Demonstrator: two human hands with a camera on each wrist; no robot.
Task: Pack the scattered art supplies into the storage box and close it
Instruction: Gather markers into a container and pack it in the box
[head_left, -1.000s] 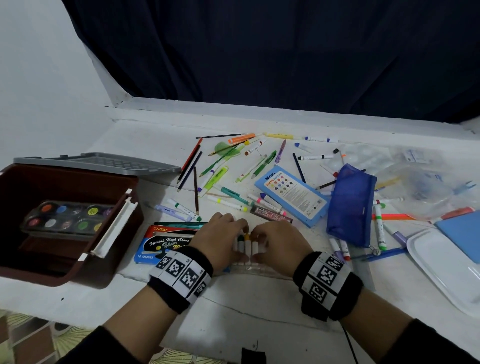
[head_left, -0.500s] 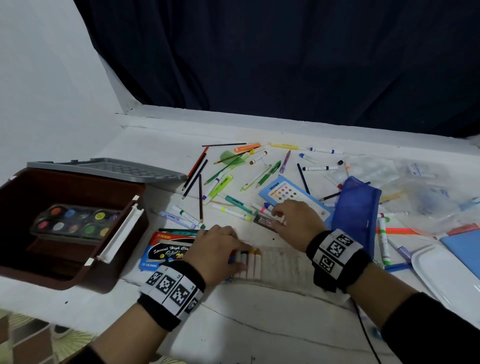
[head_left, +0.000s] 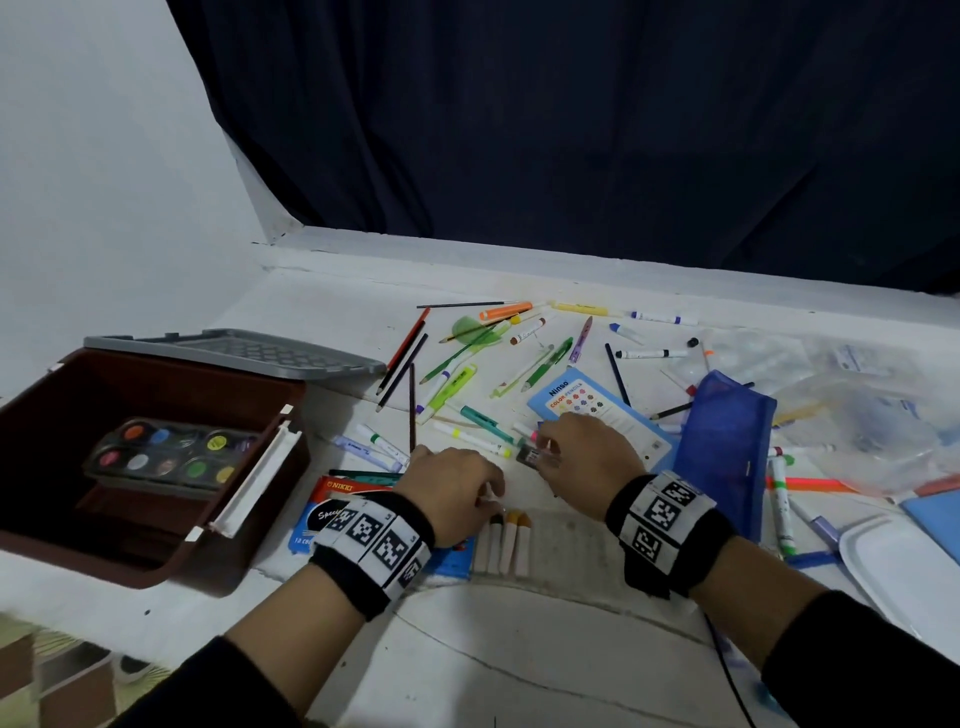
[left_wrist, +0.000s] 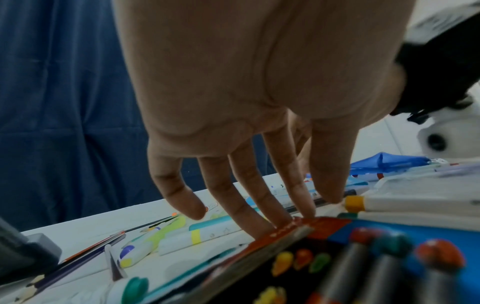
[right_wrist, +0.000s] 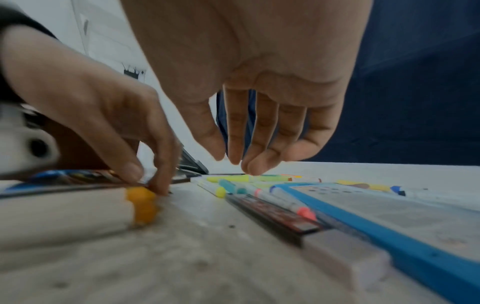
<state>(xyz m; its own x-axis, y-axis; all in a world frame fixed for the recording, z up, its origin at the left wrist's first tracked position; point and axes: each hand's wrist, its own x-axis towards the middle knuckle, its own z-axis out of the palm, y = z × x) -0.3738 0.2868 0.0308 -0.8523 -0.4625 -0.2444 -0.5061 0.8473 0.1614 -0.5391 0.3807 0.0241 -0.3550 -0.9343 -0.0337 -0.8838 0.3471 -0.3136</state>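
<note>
The brown storage box (head_left: 156, 379) stands open at the left with a paint palette (head_left: 171, 452) inside and its grey lid (head_left: 234, 351) behind. My left hand (head_left: 488, 493) rests with straight fingers on the edge of the crayon box (head_left: 332, 499) and a clear sleeve of white markers (head_left: 506, 543); its fingertips (left_wrist: 283, 222) press the crayon box (left_wrist: 324, 224) edge. My right hand (head_left: 545, 447) hovers over a pink-tipped marker (right_wrist: 285, 202) and a dark slim case (right_wrist: 275, 218). The right hand (right_wrist: 233, 158) has loosely bunched fingers and holds nothing.
Several pens, pencils and markers lie scattered beyond the hands. A blue colour-pencil pack (head_left: 587, 400) and a blue mesh pouch (head_left: 727, 447) lie to the right. Clear plastic bags (head_left: 872, 431) and a white tray (head_left: 893, 561) sit at the far right.
My right hand left the marker sleeve and moved forward to the markers beside the blue pack. My left hand stayed on the sleeve and crayon box.
</note>
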